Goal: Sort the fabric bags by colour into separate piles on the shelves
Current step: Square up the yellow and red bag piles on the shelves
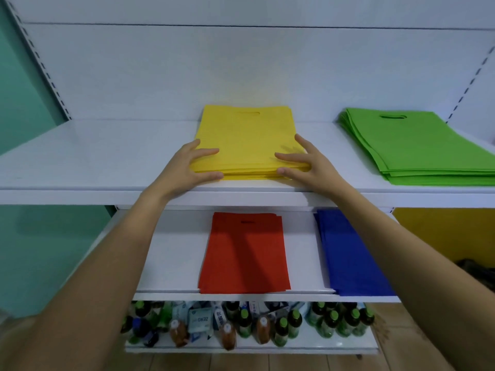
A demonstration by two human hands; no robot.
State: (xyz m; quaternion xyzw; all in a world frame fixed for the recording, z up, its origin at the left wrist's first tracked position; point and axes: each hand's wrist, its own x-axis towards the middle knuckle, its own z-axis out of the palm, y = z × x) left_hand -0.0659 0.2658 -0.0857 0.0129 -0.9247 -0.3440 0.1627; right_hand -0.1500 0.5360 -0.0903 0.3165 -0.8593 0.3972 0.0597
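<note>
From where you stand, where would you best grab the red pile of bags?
Probably its near edge, from the front: the red pile lies flat, that edge at the lip of the lower shelf, handle slot at the far end.
</note>
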